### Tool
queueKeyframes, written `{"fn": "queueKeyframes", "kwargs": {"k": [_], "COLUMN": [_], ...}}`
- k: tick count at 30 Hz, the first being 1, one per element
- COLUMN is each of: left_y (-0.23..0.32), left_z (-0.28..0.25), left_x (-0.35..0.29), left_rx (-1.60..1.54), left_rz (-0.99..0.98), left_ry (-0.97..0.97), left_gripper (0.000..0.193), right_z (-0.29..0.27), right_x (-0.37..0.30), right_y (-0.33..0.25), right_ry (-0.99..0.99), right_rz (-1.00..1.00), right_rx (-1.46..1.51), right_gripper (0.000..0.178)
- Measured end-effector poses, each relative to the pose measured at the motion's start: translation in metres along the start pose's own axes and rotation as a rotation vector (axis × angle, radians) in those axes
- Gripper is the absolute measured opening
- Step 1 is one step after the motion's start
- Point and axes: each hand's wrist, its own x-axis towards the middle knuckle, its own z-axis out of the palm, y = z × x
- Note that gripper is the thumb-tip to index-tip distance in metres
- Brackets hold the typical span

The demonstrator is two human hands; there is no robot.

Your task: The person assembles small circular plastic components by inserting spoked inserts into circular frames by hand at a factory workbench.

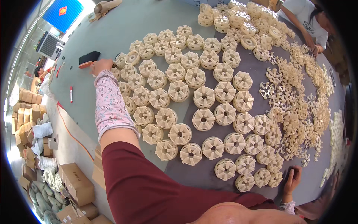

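Note:
My left arm, in a floral sleeve cover, reaches to the far left of the table. My left hand [101,67] is closed on an orange handle [86,64]; black bristles [89,56] show beside it, so it looks like a brush. Right beside that hand stand round cream plastic wheels [204,97] with radial slats, spread in loose rows across the middle. One ring [132,58] near the hand shows an open centre. At the near right edge my right hand [292,183] rests with bent fingers apart, nothing visible in it, close to several wheels [262,177].
Loose star-shaped cream pieces [294,100] lie heaped on the right. More wheels [238,18] pile up at the back. A co-worker [307,22] in white handles pieces at the far right. A marker [71,94] lies on the left; cartons [76,183] stand on the floor.

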Motion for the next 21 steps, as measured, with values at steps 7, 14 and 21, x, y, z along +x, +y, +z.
{"fn": "queueKeyframes", "kwargs": {"k": [7, 14, 21], "left_y": [0.016, 0.031, -0.048], "left_z": [-0.014, 0.043, 0.076], "left_x": [0.006, 0.036, 0.103], "left_rx": [0.015, -0.024, -0.987], "left_rz": [-0.025, -0.037, 0.010], "left_ry": [0.001, -0.040, -0.042], "left_gripper": [0.044, 0.044, 0.033], "right_z": [0.001, 0.012, 0.008], "right_x": [-0.007, 0.004, 0.009], "right_y": [-0.012, -0.044, -0.043], "right_ry": [-0.027, 0.053, 0.007], "right_rz": [0.019, -0.071, -0.081], "right_rx": [-0.024, -0.267, -0.194], "right_gripper": [0.009, 0.012, 0.013]}}
